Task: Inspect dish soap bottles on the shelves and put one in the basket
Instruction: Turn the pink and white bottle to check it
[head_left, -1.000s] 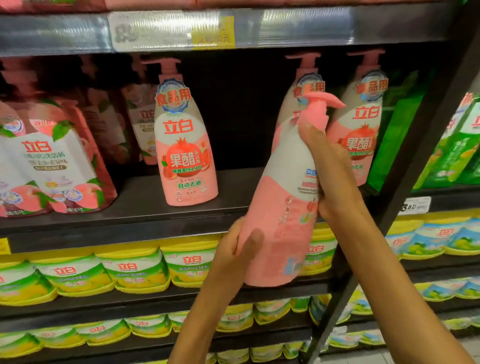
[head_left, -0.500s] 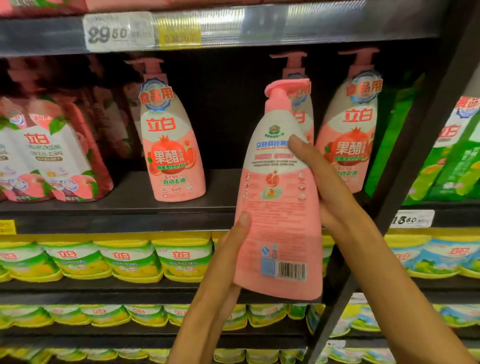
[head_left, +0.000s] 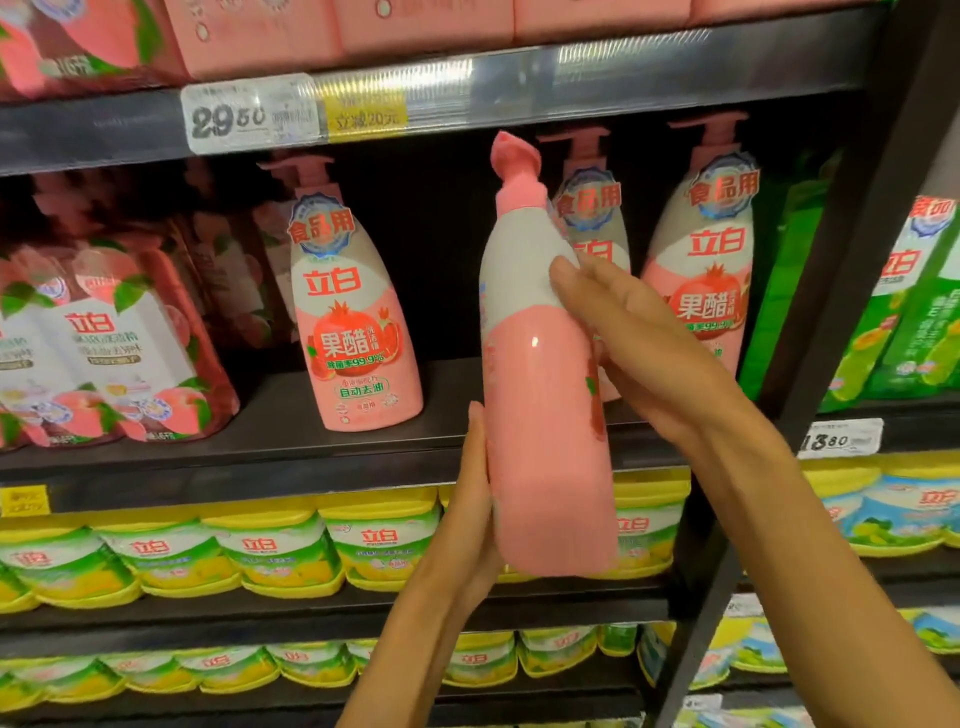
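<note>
Both hands, left hand (head_left: 475, 499) at 7 o'clock, right hand (head_left: 644, 343) at 2, grasp bottle (head_left: 545, 395); inspecting, basket step undone.

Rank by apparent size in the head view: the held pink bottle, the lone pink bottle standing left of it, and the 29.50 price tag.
1. Held pink bottle, though it is nearer the camera, so this is unsure.
2. Standing pink bottle.
3. Price tag, clearly smallest.

Held bottle (head_left: 545, 415) — smooth, glossy pink plastic — before a dark matt shelf (head_left: 291, 431).
</note>
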